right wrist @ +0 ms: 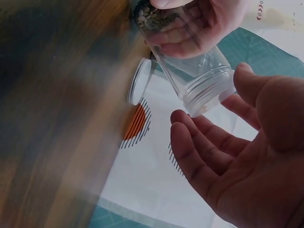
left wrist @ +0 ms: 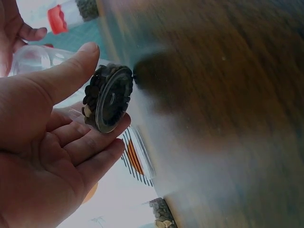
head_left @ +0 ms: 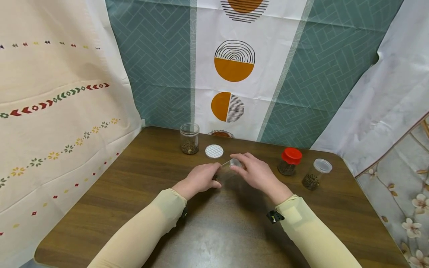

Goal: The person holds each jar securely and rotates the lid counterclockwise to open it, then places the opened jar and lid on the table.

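Observation:
My left hand (head_left: 201, 178) grips a clear plastic jar (right wrist: 192, 71) around its lower part, thumb on one side and fingers on the other. The jar tilts just above the table, its mouth end toward my right hand (head_left: 256, 173). Dark seed-like pieces (left wrist: 113, 97) lie at its base. A translucent screw lid (right wrist: 209, 92) sits on the mouth. My right thumb and fingertips are around this lid, with the thumb against its rim in the right wrist view. The palm stays apart from the jar.
Behind the hands on the wooden table (head_left: 151, 160) stand an uncovered jar (head_left: 189, 139) with dark pieces and a loose white lid (head_left: 214, 151) lying flat. To the right are a red-lidded jar (head_left: 289, 162) and a white-lidded jar (head_left: 316, 175). Patterned curtains (head_left: 161, 67) hang behind.

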A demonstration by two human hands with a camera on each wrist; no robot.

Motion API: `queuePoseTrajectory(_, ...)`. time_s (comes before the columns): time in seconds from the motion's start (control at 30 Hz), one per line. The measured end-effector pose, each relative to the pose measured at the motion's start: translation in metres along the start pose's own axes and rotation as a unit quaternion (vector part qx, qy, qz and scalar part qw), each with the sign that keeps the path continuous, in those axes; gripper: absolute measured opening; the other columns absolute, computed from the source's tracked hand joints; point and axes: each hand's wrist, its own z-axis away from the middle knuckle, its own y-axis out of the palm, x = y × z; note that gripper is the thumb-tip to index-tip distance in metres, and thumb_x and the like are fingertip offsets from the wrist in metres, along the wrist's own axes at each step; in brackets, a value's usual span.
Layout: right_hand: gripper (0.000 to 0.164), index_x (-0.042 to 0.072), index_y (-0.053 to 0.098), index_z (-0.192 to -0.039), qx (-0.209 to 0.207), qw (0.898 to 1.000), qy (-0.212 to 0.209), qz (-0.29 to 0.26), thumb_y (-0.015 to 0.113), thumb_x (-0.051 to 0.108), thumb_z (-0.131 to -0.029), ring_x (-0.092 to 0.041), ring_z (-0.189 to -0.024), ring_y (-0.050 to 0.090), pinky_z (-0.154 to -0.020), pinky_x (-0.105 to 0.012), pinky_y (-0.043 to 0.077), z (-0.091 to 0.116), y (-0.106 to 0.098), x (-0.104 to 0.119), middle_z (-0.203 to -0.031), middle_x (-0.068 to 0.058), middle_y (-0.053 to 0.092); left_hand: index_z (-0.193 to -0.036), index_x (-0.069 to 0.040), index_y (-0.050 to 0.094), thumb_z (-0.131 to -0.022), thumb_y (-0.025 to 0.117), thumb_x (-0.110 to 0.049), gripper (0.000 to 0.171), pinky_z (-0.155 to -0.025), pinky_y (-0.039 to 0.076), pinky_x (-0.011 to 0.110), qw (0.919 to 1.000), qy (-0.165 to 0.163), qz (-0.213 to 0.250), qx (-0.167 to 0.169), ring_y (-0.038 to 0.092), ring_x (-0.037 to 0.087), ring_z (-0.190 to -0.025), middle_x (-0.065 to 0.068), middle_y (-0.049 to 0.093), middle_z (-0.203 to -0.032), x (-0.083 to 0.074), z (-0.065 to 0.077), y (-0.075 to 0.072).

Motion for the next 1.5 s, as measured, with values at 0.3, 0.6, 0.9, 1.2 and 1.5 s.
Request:
queuePoseTrajectory(0.3, 0.046, 0.02, 0.068, -0.15, -0.012, 0.999, -0.022, -0.029, 0.078, 0.029, -0.106, -0.021, -0.098, 0.067, -0.085, -0.049, 0.058, 0.004, -0.002, -0.001, -0.129, -0.007, 0.068, -0.137, -0.004, 0.066, -0.094, 0.092, -0.03, 0.056, -0.092, 0.056, 0.049, 1.0, -0.004, -0.008, 0.0, 0.07, 0.027, -0.1, 0.006, 0.072, -0.11, -0.004, -0.001, -0.002)
queuePoseTrajectory(0.6, 0.044, 0.018, 0.068, -0.147, -0.021, 0.997, -0.052, -0.053, 0.079, 0.018, -0.105, -0.03, -0.113, 0.07, -0.094, -0.056, 0.059, 0.007, -0.002, -0.003, -0.141, -0.008, 0.065, -0.132, -0.003, 0.065, -0.094, 0.092, -0.032, 0.054, -0.088, 0.057, 0.049, 0.9998, 0.019, 0.0, -0.009, 0.069, 0.024, -0.096, 0.004, 0.071, -0.107, 0.008, -0.006, 0.007)
queuePoseTrajectory(0.9, 0.043, 0.014, 0.069, -0.144, -0.025, 0.995, -0.078, -0.064, 0.079, 0.007, -0.103, -0.031, -0.117, 0.069, -0.097, -0.057, 0.058, 0.008, -0.003, -0.007, -0.145, -0.008, 0.063, -0.135, -0.001, 0.065, -0.096, 0.09, -0.028, 0.054, -0.093, 0.057, 0.048, 1.0, 0.006, 0.001, 0.001, 0.072, 0.028, -0.104, 0.009, 0.074, -0.115, -0.001, -0.003, 0.002)
queuePoseTrajectory(1.2, 0.044, 0.017, 0.068, -0.145, -0.03, 0.995, -0.074, -0.066, 0.079, 0.01, -0.103, -0.031, -0.119, 0.069, -0.099, -0.055, 0.058, 0.009, -0.006, -0.005, -0.148, -0.006, 0.061, -0.137, -0.011, 0.064, -0.093, 0.09, -0.049, 0.063, -0.092, 0.057, 0.046, 0.9987, 0.048, 0.01, -0.017, 0.071, 0.021, -0.102, 0.002, 0.075, -0.119, 0.049, -0.028, 0.037)
queuePoseTrajectory(1.5, 0.046, 0.016, 0.067, -0.147, -0.052, 0.995, -0.059, -0.057, 0.079, 0.011, -0.104, -0.03, -0.118, 0.07, -0.095, -0.056, 0.058, 0.01, -0.007, -0.009, -0.147, -0.007, 0.062, -0.136, -0.008, 0.065, -0.093, 0.092, -0.037, 0.058, -0.102, 0.055, 0.052, 0.9986, 0.009, 0.051, 0.01, 0.071, 0.028, -0.118, 0.007, 0.075, -0.128, 0.039, -0.02, 0.018)
